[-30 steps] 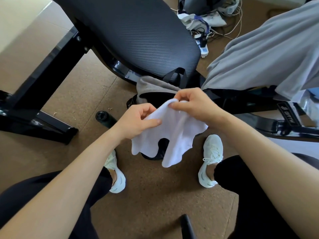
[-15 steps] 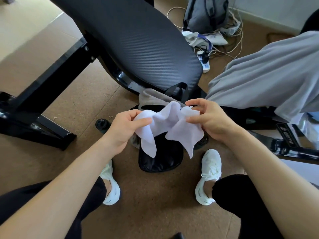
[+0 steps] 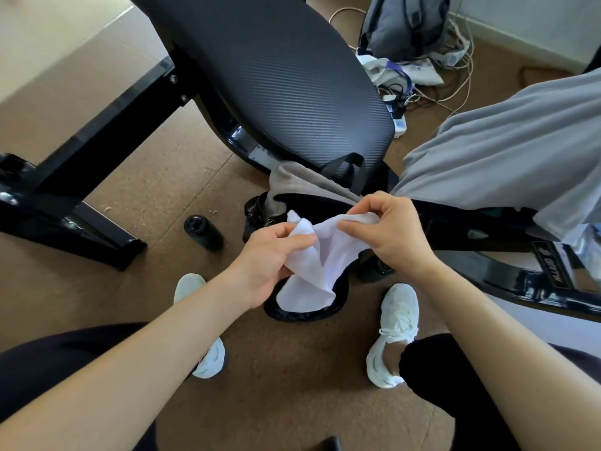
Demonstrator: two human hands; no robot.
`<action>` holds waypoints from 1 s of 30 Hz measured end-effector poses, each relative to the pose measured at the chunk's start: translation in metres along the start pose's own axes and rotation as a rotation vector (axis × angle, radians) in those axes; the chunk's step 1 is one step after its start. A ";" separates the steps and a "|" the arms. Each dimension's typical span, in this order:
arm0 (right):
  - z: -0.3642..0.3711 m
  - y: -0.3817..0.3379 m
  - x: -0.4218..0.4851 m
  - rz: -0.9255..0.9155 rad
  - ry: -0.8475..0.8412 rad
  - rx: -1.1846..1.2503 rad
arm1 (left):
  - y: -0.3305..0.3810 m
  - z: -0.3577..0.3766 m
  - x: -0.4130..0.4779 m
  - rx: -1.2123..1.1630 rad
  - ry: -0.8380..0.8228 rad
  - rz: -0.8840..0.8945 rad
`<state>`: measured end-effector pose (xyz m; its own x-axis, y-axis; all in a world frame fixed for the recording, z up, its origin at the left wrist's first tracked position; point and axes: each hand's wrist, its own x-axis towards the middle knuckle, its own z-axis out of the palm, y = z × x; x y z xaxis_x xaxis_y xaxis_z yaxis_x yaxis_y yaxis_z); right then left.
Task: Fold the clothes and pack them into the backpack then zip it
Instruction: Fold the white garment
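Note:
A small white cloth (image 3: 320, 268) hangs bunched between both my hands, above the black backpack (image 3: 305, 314) that stands open on the floor between my feet. My left hand (image 3: 273, 258) grips the cloth's left side, thumb on top. My right hand (image 3: 390, 239) pinches its upper right edge with curled fingers. A grey garment (image 3: 305, 187) lies over the backpack's far side, by its black handle (image 3: 351, 167). A larger grey garment (image 3: 507, 151) is draped over the bench at right.
A black padded bench seat (image 3: 276, 79) fills the upper middle, its frame (image 3: 71, 190) reaching left and right. A dark bottle (image 3: 203, 232) lies on the cork floor left of the backpack. A grey bag (image 3: 400, 27) and cables lie beyond. My white shoes (image 3: 393, 333) flank the backpack.
The hands have drawn closer together and lowered the white cloth toward the backpack's opening. The cloth is more bunched than before.

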<state>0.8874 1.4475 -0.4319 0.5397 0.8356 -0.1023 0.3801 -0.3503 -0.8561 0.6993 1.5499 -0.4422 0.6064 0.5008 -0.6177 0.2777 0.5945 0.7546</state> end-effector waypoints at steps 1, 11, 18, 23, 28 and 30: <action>0.001 -0.001 0.000 0.004 -0.002 -0.027 | -0.001 0.001 0.000 -0.014 -0.004 -0.010; 0.008 -0.009 -0.005 0.293 -0.291 0.447 | -0.001 0.007 -0.003 -0.062 -0.054 -0.092; 0.008 -0.012 -0.007 0.222 -0.345 0.423 | -0.001 0.006 -0.001 -0.160 -0.031 -0.139; 0.014 -0.013 -0.010 0.112 -0.280 0.408 | 0.000 0.007 -0.001 -0.218 0.005 -0.148; 0.017 -0.018 -0.014 0.073 -0.368 0.363 | 0.001 0.006 -0.003 -0.228 0.009 -0.146; 0.016 -0.019 -0.013 0.111 -0.382 0.406 | 0.002 0.006 -0.003 -0.240 0.020 -0.153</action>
<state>0.8608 1.4506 -0.4222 0.2214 0.9232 -0.3141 -0.0231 -0.3170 -0.9481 0.7021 1.5458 -0.4379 0.5556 0.4047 -0.7263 0.1788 0.7950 0.5797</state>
